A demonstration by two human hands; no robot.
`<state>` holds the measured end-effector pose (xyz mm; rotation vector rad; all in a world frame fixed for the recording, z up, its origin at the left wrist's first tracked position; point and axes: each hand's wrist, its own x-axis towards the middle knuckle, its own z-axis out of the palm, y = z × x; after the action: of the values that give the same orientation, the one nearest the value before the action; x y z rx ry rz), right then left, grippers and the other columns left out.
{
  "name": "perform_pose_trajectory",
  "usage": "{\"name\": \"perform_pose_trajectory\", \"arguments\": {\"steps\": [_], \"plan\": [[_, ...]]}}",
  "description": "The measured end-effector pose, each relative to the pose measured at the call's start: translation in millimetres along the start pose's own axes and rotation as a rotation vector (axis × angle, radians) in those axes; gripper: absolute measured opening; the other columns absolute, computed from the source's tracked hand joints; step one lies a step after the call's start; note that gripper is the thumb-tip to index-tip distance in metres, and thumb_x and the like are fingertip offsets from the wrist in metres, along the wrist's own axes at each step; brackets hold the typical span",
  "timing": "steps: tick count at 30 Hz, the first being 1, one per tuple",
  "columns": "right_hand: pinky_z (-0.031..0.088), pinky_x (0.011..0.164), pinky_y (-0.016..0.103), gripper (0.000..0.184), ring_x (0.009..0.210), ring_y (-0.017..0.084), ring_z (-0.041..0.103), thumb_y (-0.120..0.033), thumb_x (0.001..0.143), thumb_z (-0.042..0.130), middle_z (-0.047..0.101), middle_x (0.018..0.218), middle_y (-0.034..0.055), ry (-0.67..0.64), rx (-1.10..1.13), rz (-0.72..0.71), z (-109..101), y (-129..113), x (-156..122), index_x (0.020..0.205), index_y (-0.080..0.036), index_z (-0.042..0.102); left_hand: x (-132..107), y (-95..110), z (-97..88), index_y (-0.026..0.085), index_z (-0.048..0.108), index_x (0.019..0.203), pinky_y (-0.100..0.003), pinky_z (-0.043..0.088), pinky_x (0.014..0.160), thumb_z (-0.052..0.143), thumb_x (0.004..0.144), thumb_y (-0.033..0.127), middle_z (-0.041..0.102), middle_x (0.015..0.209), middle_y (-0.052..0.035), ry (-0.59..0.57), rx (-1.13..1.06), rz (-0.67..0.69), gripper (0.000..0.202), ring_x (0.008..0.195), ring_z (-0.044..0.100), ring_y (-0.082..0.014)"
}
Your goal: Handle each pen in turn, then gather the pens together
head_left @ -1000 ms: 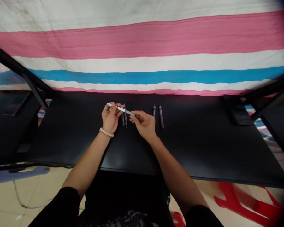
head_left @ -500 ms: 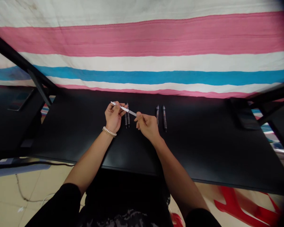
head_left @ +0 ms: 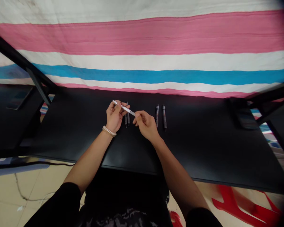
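Note:
Between my two hands a white pen (head_left: 126, 109) with a grey section is held at a slant above the table. My left hand (head_left: 115, 115) is closed on its upper, left part, thumb on top. The fingers of my right hand (head_left: 145, 123) pinch its lower right end and hide the tip. Behind my left fingers, a pair of dark pens (head_left: 128, 119) lies side by side, partly covered. Just right of my right hand are two more pens, a grey one (head_left: 157, 115) and a dark-patterned one (head_left: 164, 117), lying apart from each other.
The black table (head_left: 194, 151) runs across the view. A striped cloth (head_left: 142, 37) hangs behind it. A dark phone-like slab (head_left: 246, 115) lies at the right end, another flat device (head_left: 20, 97) on the left table. Black metal bars (head_left: 39, 83) frame both sides. Below right is a red plastic stool (head_left: 234, 201).
My right hand has moved slightly left, toward my left hand, and less of the pen's grey section shows. Both hands keep hold of the pen.

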<state>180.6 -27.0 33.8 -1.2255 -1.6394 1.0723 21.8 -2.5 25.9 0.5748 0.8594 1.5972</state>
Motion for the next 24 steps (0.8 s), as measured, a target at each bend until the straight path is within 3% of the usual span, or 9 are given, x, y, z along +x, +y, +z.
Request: {"name": "perform_pose_trajectory", "arguments": {"steps": [4, 8, 11, 14, 21, 24], "plan": [[0.043, 0.057, 0.025, 0.032, 0.055, 0.012, 0.06, -0.043, 0.099, 0.051, 0.068, 0.067, 0.0019, 0.009, -0.147, -0.07, 4, 1, -2, 0.088, -0.018, 0.068, -2, 10, 5.3, 0.021, 0.059, 0.088, -0.031, 0.058, 0.08, 0.073, 0.088, 0.045, 0.067, 0.079, 0.0, -0.033, -0.13, -0.114, 0.028, 0.074, 0.07, -0.0135], [0.041, 0.059, 0.025, 0.026, 0.059, 0.013, 0.059, -0.038, 0.097, 0.056, 0.069, 0.069, 0.0021, -0.023, -0.324, -0.171, 14, 5, -5, 0.092, -0.018, 0.071, -6, 23, 6.6, 0.019, 0.053, 0.072, -0.023, 0.047, 0.052, 0.037, 0.102, 0.06, 0.037, 0.053, 0.0049, -0.07, -0.318, -0.225, 0.053, 0.044, 0.041, -0.0072], [0.039, 0.06, 0.024, 0.025, 0.059, 0.012, 0.057, -0.036, 0.098, 0.055, 0.068, 0.071, 0.002, -0.091, -0.391, -0.254, 21, 7, -8, 0.095, -0.017, 0.072, -8, 30, 4.1, 0.02, 0.041, 0.06, -0.021, 0.027, 0.038, 0.021, 0.104, 0.051, 0.02, 0.047, 0.006, -0.031, -0.344, -0.232, 0.058, 0.038, 0.021, -0.007], [0.038, 0.061, 0.024, 0.025, 0.06, 0.012, 0.056, -0.035, 0.099, 0.054, 0.068, 0.073, 0.0019, -0.096, -0.415, -0.285, 24, 6, -11, 0.096, -0.017, 0.071, -9, 34, 2.4, 0.02, 0.039, 0.06, -0.022, 0.02, 0.037, 0.018, 0.104, 0.044, 0.017, 0.047, 0.0063, 0.001, -0.348, -0.252, 0.054, 0.038, 0.014, -0.0077], [0.038, 0.062, 0.024, 0.024, 0.062, 0.012, 0.057, -0.033, 0.099, 0.053, 0.067, 0.073, 0.002, -0.095, -0.423, -0.31, 25, 4, -13, 0.093, -0.016, 0.069, -10, 34, 3.5, 0.02, 0.05, 0.068, -0.022, 0.022, 0.037, 0.02, 0.104, 0.046, 0.022, 0.045, 0.007, -0.022, -0.339, -0.276, 0.054, 0.035, 0.019, -0.0078], [0.039, 0.061, 0.024, 0.027, 0.06, 0.013, 0.057, -0.031, 0.1, 0.047, 0.068, 0.074, 0.002, -0.087, -0.441, -0.294, 21, -1, -14, 0.112, -0.016, 0.066, -7, 28, 5.5, 0.019, 0.062, 0.08, -0.023, 0.04, 0.046, 0.022, 0.101, 0.063, 0.045, 0.052, 0.0013, -0.082, -0.27, -0.226, 0.064, 0.044, 0.045, -0.0102]]}}
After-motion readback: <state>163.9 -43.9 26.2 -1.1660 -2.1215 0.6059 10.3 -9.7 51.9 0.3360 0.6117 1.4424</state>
